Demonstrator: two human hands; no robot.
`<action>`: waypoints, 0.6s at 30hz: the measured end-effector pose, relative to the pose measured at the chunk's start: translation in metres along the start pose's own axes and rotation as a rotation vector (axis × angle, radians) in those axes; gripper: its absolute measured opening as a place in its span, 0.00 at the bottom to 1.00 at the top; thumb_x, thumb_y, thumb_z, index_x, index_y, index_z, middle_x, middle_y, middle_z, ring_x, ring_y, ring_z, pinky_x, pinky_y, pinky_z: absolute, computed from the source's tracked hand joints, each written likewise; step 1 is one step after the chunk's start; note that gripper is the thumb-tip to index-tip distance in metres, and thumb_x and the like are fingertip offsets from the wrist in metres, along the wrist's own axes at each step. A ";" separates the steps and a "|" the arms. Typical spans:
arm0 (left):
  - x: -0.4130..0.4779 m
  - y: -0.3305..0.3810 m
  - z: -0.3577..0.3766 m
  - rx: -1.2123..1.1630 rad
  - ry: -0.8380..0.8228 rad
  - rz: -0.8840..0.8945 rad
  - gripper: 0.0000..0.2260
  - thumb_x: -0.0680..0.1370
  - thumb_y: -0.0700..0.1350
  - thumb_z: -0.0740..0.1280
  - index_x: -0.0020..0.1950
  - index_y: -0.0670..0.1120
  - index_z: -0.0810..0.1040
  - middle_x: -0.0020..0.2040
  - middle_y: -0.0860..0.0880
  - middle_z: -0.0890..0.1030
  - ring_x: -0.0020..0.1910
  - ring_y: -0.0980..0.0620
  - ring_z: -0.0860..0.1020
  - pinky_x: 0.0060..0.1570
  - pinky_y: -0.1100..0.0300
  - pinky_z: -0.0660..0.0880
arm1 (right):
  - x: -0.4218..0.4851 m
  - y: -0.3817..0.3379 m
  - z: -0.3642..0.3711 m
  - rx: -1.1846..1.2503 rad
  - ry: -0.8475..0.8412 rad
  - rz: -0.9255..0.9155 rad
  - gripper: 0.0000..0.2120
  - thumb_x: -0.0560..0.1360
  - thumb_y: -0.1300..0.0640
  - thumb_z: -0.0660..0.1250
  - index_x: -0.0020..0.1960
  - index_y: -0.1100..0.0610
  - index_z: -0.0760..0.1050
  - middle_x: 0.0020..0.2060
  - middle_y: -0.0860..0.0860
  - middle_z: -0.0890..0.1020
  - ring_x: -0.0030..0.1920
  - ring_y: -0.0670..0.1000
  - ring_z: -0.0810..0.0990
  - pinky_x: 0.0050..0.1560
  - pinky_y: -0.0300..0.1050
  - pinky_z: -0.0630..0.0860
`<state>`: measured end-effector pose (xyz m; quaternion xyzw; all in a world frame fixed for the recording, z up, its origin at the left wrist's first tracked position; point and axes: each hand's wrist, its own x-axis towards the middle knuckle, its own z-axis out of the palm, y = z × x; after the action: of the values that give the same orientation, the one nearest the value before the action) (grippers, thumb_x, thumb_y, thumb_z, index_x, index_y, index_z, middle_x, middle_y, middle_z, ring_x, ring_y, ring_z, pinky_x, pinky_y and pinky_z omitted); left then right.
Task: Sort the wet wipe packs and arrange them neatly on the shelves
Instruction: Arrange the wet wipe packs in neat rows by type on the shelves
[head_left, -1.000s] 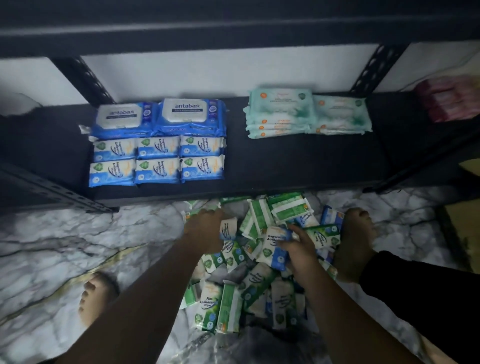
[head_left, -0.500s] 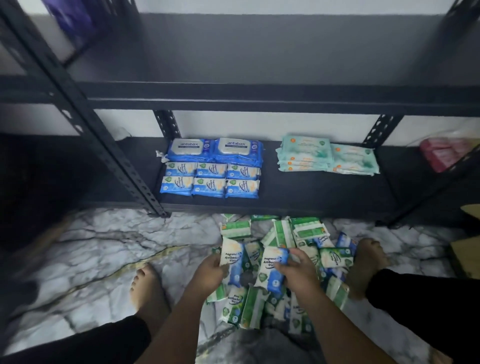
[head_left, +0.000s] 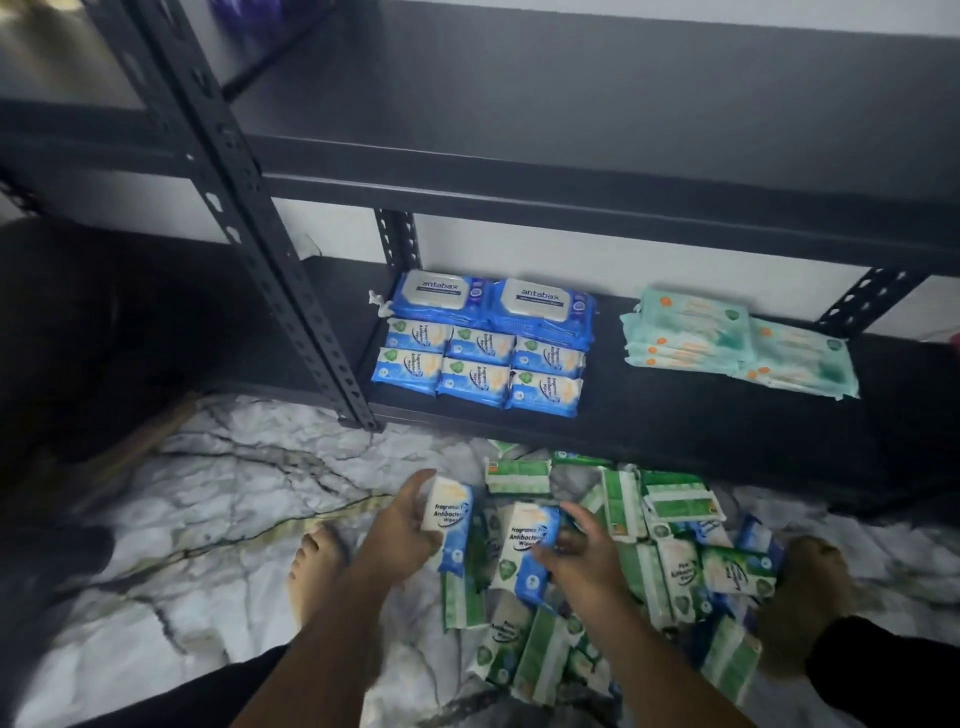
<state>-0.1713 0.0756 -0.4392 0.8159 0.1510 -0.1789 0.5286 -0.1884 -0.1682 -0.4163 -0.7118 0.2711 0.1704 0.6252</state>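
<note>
Forearms reach forward and down — left hand (head_left: 400, 530) and right hand (head_left: 582, 558) each grip a wipe pack (head_left: 451, 514).

A pink object (head_left: 956, 339) is getting cut off by the right edge — unidentifiable. A purple shape (head_left: 247, 7) is blurring at the top edge. The right hand (head_left: 582, 561) is covering part of a blue-and-white plastic wipe pack (head_left: 527, 535) — its label is showing only in part.

Running dim and bluish, brightest on the white wall (head_left: 571, 244) behind the blue packs (head_left: 483, 343) and on the marble floor (head_left: 234, 493) in front of them. Sinking into black shadow far left and far right of those packs. Smearing with motion blur to their left, slanting the shelf post (head_left: 291, 291). Showing readable print on the left-hand pack (head_left: 449, 514) and right-hand pack (head_left: 530, 540).
</note>
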 end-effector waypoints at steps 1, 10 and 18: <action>0.011 -0.005 -0.009 0.004 -0.012 -0.002 0.39 0.69 0.29 0.68 0.69 0.65 0.67 0.47 0.47 0.84 0.42 0.49 0.85 0.39 0.45 0.81 | 0.008 -0.001 0.008 -0.019 0.004 -0.002 0.28 0.69 0.70 0.77 0.64 0.52 0.75 0.41 0.52 0.86 0.43 0.48 0.85 0.43 0.53 0.84; 0.129 -0.053 -0.061 0.139 0.059 -0.121 0.38 0.69 0.33 0.70 0.72 0.64 0.69 0.46 0.48 0.85 0.45 0.46 0.85 0.37 0.53 0.81 | 0.119 -0.001 0.109 -0.080 -0.020 0.011 0.25 0.66 0.74 0.77 0.56 0.52 0.81 0.43 0.56 0.85 0.45 0.55 0.84 0.49 0.56 0.84; 0.174 -0.081 -0.062 0.229 0.171 -0.134 0.35 0.72 0.31 0.66 0.76 0.57 0.70 0.50 0.52 0.82 0.38 0.65 0.77 0.31 0.76 0.71 | 0.186 0.023 0.189 -0.251 -0.008 -0.081 0.28 0.65 0.66 0.80 0.63 0.53 0.79 0.45 0.52 0.86 0.48 0.55 0.85 0.53 0.58 0.83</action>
<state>-0.0435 0.1745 -0.5599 0.8712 0.2283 -0.1599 0.4042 -0.0360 -0.0162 -0.5732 -0.7941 0.2162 0.1804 0.5386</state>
